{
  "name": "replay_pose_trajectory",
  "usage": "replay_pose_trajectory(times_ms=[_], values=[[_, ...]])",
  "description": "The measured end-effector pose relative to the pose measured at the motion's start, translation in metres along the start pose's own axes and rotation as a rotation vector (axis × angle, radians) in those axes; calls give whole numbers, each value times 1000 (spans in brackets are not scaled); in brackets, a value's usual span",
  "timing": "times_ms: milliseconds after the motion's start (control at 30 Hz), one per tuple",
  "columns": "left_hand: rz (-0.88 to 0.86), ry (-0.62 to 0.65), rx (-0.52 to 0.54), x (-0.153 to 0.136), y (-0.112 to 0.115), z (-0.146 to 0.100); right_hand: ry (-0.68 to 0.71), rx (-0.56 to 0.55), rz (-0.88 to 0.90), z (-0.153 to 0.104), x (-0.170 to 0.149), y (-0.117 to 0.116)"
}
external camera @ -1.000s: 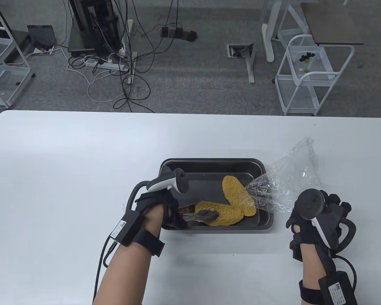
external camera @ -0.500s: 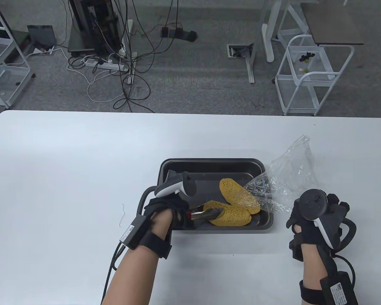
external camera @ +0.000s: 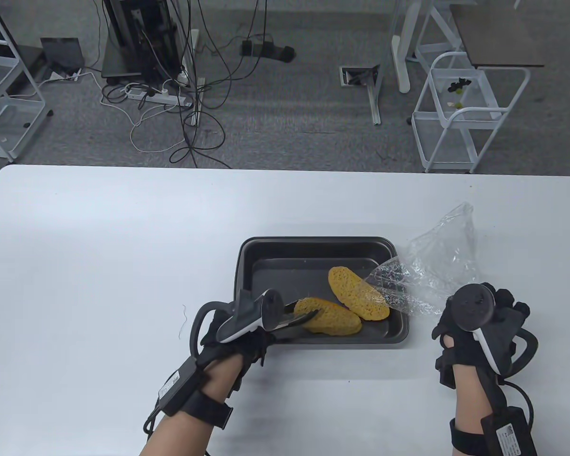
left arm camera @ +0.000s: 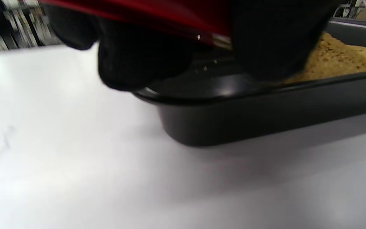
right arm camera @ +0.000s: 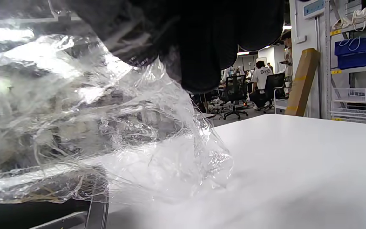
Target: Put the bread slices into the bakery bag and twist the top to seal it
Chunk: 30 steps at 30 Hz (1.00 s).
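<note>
While your left hand [external camera: 240, 332] squeezes the tongs [external camera: 297, 317] on the near bread slice [external camera: 332, 321] in the tray [external camera: 313, 247], your right hand [external camera: 479, 323] pinches the bakery bag [external camera: 437, 266] — probably by its edge. Loading has just begun — next, lift the slice into the bag's mouth.

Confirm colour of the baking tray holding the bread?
Dark grey, nearly black baking tray; the table view shows it best.

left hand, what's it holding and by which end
The left hand holds tongs by their handle end; the tips close on the near bread slice in the tray.
</note>
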<state>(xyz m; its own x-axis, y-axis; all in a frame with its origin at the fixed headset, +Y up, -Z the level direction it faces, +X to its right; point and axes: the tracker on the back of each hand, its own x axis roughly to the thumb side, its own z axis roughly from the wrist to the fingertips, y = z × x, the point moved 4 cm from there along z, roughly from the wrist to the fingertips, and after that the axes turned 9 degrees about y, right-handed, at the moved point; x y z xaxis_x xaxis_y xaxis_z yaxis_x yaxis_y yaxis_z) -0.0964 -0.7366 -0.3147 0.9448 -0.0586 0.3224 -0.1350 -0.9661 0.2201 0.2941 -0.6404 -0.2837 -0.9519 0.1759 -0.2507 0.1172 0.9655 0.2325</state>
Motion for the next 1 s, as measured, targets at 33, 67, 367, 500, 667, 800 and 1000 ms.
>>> replay_pose_trajectory(times_ms=[33, 67, 367, 500, 667, 800, 1000], values=[[60, -27, 89, 0, -3, -11, -2, -5, 0, 0, 0, 0], [103, -40, 151, 1, -5, -21, -2, -12, -3, 0, 0, 0], [90, -75, 414, 0, -14, -76, 1, -71, -49, 0, 5, -8], [-12, -93, 514, -2, -25, -98, 7, -110, -84, -3, 12, -9], [-70, -100, 612, 8, -33, -112, 29, -135, -110, -6, 22, -12], [-39, -101, 628, 21, -36, -111, 51, -159, -110, -9, 29, -13], [-13, -108, 575, 42, -33, -94, 95, -183, -121, -15, 44, -14]])
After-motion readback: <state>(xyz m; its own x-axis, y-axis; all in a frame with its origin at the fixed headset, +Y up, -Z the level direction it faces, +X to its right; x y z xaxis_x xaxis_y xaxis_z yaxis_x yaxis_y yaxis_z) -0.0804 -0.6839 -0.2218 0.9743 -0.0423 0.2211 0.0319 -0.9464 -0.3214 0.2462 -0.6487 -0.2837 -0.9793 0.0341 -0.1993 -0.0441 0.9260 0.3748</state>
